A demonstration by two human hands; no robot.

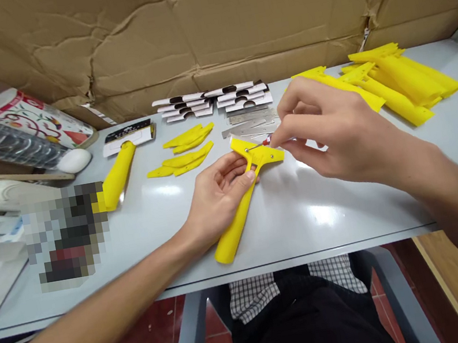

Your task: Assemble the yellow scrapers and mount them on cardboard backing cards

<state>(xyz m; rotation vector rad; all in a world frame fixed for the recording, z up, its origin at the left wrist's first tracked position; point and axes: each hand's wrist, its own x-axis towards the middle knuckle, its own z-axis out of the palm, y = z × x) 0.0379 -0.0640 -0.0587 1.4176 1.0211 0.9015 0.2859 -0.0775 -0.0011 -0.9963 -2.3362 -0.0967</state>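
Yellow scraper handle [239, 212], above the middle of the grey table [331, 230], with forked head pointing away and grip end slanting back toward the near edge. Cannot tell whether resting on the tabletop or slightly raised. Looks light, stiff and smooth, likely plastic; probably apt to swivel or slide under sideways pressure, though hardly fragile. Best held at the neck, just below the fork, with both screw spots left free. Held about there by the left hand [221, 197], thumb across the front and fingers curled behind: a narrow, closed grip. Opposite, pinched between thumb and fingertips of the right hand [327, 128], a thin red tool [267, 141], seemingly a screwdriver, with shaft aimed at the screw [246, 150] on the head's left arm. Too small to tell how firmly seated. On the right arm, a second screw [271, 156]. Just beyond the head, thin metal strips [250, 128]; to their left, loose curved yellow pieces [186, 137]. Farther back, stacked white cards [238, 99]. Off to the right, piled yellow handles [406, 77]. Off to the left, a carded yellow tool [119, 175], then a plastic bottle [8, 141] near upright cardboard [206, 35].
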